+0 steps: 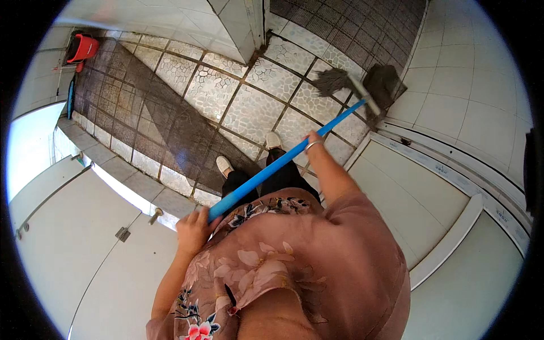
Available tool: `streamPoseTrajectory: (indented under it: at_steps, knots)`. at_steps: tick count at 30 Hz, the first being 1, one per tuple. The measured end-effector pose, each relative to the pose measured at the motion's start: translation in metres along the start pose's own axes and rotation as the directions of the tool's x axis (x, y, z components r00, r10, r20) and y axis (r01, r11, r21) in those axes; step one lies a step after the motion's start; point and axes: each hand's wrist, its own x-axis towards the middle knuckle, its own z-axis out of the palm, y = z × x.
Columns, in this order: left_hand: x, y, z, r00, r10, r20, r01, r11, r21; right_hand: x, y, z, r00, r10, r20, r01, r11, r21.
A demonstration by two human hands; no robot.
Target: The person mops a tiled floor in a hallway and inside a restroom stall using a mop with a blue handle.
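A mop with a blue handle (263,173) slants across my body from lower left to upper right. My left hand (196,229) grips its upper end close to my waist. Farther down the pole, my right hand (313,142), with a bangle at the wrist, is closed around it. The mop's grey cloth head (333,82) rests on the pebble-patterned tiles (255,111), beside a pale crossbar (364,94). More dark grey cloth (381,85) lies on the crossbar's other side, against the foot of the tiled wall.
A red bucket (83,47) stands at the far left wall. Dark ribbed mats (127,102) cover the left floor, and another mat (361,27) lies beyond the doorway. A white partition corner (238,38) juts in ahead. A framed door (408,191) borders my right; stall panels (85,221) border my left.
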Motion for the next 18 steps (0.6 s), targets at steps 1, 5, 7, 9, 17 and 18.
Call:
streamPoseTrajectory:
  at_steps: [1,5,7,9,17,18]
  knots:
    - [0.016,0.010,0.007,1.000,0.013,0.006,-0.013,0.999,-0.042,0.026,-0.020,-0.012,0.999,-0.024,0.029,0.024,1.000,0.013]
    - [0.071,0.025,0.026,0.996,0.060,-0.067,-0.067,0.991,-0.119,0.014,-0.114,-0.027,0.997,-0.070,-0.017,0.072,0.982,0.175]
    - [0.071,0.026,0.032,0.996,0.053,-0.076,-0.062,0.991,-0.119,-0.005,-0.123,-0.015,0.991,-0.124,-0.050,0.131,0.975,0.182]
    - [0.064,0.019,0.037,0.998,0.040,-0.051,-0.046,0.992,-0.122,0.002,-0.120,-0.008,0.983,-0.180,-0.042,0.185,0.956,0.230]
    - [-0.051,-0.047,-0.034,0.992,-0.122,0.011,0.120,0.984,0.129,-0.092,0.047,0.064,0.965,-0.014,0.263,0.017,1.000,-0.012]
    - [-0.069,-0.053,-0.050,0.989,-0.139,0.047,0.128,0.974,0.186,-0.105,0.086,0.078,0.974,0.000,0.227,-0.041,0.984,0.175]
